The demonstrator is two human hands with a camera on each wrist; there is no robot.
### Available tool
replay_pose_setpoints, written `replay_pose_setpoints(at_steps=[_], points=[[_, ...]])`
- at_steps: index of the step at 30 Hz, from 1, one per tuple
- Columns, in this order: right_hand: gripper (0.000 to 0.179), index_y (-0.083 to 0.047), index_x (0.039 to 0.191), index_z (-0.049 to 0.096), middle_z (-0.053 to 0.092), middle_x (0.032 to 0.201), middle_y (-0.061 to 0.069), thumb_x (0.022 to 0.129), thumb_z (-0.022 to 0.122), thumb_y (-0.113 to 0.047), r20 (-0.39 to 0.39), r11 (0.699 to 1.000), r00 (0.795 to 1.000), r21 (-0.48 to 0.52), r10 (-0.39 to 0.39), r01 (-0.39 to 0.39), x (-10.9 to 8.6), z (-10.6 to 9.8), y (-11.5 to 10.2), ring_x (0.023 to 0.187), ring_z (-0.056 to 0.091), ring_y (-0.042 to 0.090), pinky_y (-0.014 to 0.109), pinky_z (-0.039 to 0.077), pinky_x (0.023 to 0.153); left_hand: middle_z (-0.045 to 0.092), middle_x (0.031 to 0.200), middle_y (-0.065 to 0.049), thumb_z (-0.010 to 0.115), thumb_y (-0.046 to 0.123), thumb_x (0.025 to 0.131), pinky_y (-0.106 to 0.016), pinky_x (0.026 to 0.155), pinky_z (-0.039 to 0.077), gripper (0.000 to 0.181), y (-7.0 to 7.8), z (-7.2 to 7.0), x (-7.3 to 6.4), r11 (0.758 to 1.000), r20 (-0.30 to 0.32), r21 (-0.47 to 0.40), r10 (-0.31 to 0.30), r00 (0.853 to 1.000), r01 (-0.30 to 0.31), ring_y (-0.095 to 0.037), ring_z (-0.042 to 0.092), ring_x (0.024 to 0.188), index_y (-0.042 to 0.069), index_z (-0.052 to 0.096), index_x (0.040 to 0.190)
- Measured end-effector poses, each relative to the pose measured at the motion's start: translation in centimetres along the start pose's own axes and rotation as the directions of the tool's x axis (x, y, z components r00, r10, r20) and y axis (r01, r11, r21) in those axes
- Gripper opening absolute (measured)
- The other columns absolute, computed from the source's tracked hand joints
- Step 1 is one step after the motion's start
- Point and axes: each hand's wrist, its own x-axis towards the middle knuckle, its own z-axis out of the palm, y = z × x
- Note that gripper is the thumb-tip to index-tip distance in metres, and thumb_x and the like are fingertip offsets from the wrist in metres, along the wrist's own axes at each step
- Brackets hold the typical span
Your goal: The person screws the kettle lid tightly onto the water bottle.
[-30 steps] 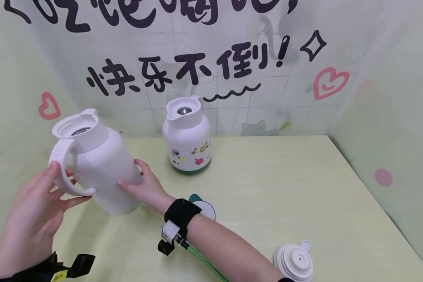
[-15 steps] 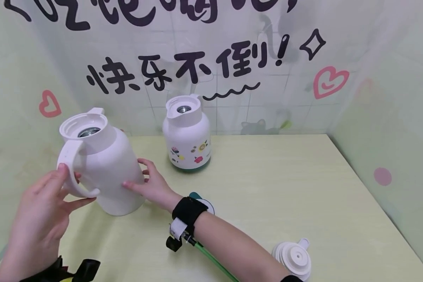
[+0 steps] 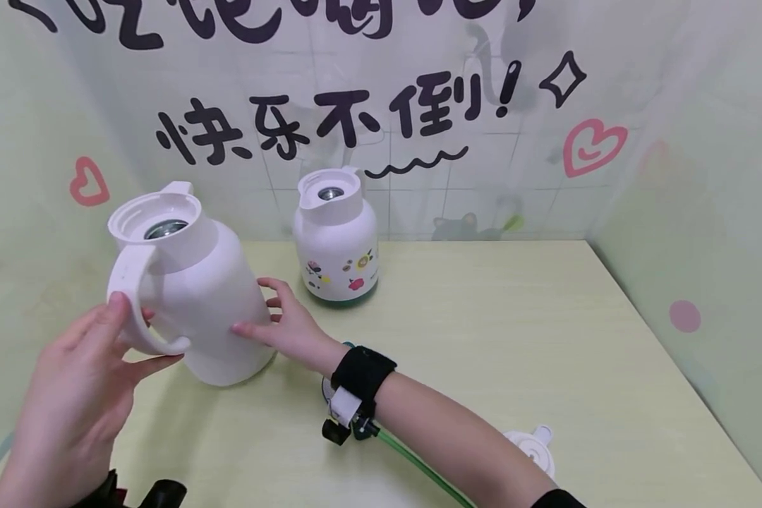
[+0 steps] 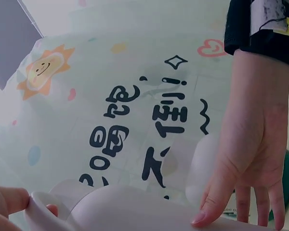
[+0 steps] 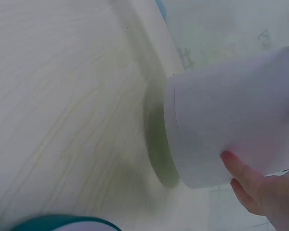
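A large white thermos jug [image 3: 209, 303] with its mouth uncovered leans slightly left in the head view. My left hand [image 3: 79, 391] grips its handle, thumb on the outer side. Around the right side of the body my right hand [image 3: 295, 328] holds it, thumb in front and fingers at the side. In the right wrist view a shadow borders the jug's base [image 5: 171, 130]; whether it touches the table cannot be told. Behind stands a smaller white thermos jug [image 3: 338, 240] with fruit prints and a green base, also uncovered.
A white stopper lid [image 3: 533, 448] lies on the pale wooden table [image 3: 482, 317], partly behind my right forearm. A round green-and-white piece [image 5: 62, 224] lies under my right wrist. A printed sheet [image 3: 451, 197] backs the table.
The large jug has shifted right and stands a little more upright, both hands moving with it. My right forearm now covers more of the green-and-white piece and the stopper lid.
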Motion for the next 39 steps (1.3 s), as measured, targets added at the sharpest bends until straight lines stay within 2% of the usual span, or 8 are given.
replay_pose_setpoints(at_steps=[3,6,11,17,23,29,35,39], points=[[0.071,-0.031,0.139,0.037,0.048,0.124,-0.003,0.082,0.078,-0.026,0.005,1.000,1.000,-0.017,-0.006,0.006,-0.7,-0.9,-0.5,0.113,0.049,0.015,0.029,0.046,0.083,0.058,0.118,-0.008,0.043,0.012,0.103,-0.044,0.073,0.054,0.030,-0.1,0.7,-0.2,1.000,0.046,-0.028,0.016,0.999,-0.015,-0.021,0.054,0.112,-0.005,0.063,0.116],[0.072,-0.031,0.139,0.037,0.048,0.123,-0.003,0.081,0.079,-0.026,0.007,0.999,1.000,-0.033,-0.006,0.007,-1.5,-1.8,-0.9,0.114,0.049,0.014,0.028,0.047,0.082,0.053,0.121,-0.008,0.043,0.014,0.103,-0.045,0.073,0.053,0.028,-0.1,1.4,-0.5,1.000,0.052,-0.022,0.008,0.999,-0.006,-0.022,0.052,0.114,-0.006,0.064,0.108],[0.072,-0.029,0.138,0.037,0.048,0.125,0.000,0.081,0.079,-0.022,-0.002,1.000,1.000,-0.030,-0.006,0.006,-3.0,-3.4,-1.9,0.115,0.049,0.018,0.030,0.048,0.082,0.042,0.132,-0.010,0.044,0.015,0.103,-0.046,0.074,0.052,0.028,-0.3,2.8,-0.9,1.000,0.071,0.023,0.013,0.997,-0.015,-0.024,0.044,0.121,-0.007,0.062,0.105],[0.074,-0.027,0.142,0.035,0.046,0.130,0.004,0.082,0.078,-0.020,-0.005,1.000,1.000,-0.008,0.000,0.000,-4.5,-5.0,-2.8,0.120,0.047,0.026,0.036,0.048,0.087,0.041,0.137,-0.011,0.042,0.015,0.103,-0.047,0.077,0.051,0.030,-0.3,4.6,-1.1,0.997,0.104,0.060,0.036,0.994,-0.042,-0.027,0.041,0.124,-0.005,0.062,0.115],[0.074,-0.027,0.142,0.034,0.045,0.131,0.007,0.083,0.078,-0.018,0.012,1.000,1.000,0.020,0.007,-0.007,-5.8,-6.8,-3.2,0.122,0.046,0.031,0.039,0.051,0.084,0.037,0.143,-0.008,0.044,0.016,0.103,-0.048,0.080,0.049,0.033,-0.6,6.6,-1.5,0.998,0.101,0.062,0.001,0.995,-0.008,-0.028,0.036,0.128,0.002,0.055,0.131],[0.073,-0.022,0.142,0.031,0.045,0.129,0.011,0.084,0.075,-0.011,0.012,0.998,1.000,0.067,-0.010,0.010,-7.1,-8.6,-3.1,0.119,0.049,0.032,0.041,0.052,0.080,0.035,0.140,-0.010,0.048,0.017,0.102,-0.052,0.082,0.047,0.032,-0.9,9.2,-1.7,0.997,0.093,0.082,-0.017,0.996,0.010,-0.031,0.031,0.130,0.001,0.056,0.129],[0.076,-0.020,0.144,0.028,0.042,0.131,0.014,0.084,0.074,-0.010,-0.013,0.999,0.999,0.034,-0.036,0.037,-8.2,-10.7,-3.4,0.120,0.047,0.034,0.042,0.052,0.081,0.032,0.143,-0.013,0.053,0.025,0.100,-0.052,0.085,0.045,0.043,-0.9,12.1,-2.0,0.992,0.104,0.125,-0.017,0.994,0.004,-0.029,0.024,0.133,-0.003,0.051,0.133],[0.075,-0.019,0.143,0.029,0.042,0.132,0.014,0.084,0.074,-0.009,-0.039,0.999,0.999,0.021,-0.033,0.033,-9.1,-12.3,-3.8,0.120,0.048,0.033,0.042,0.052,0.080,0.031,0.142,-0.013,0.056,0.029,0.098,-0.060,0.089,0.039,0.045,-1.0,14.1,-1.9,0.992,0.103,0.129,-0.020,0.995,0.007,-0.027,0.022,0.134,-0.005,0.052,0.127]])
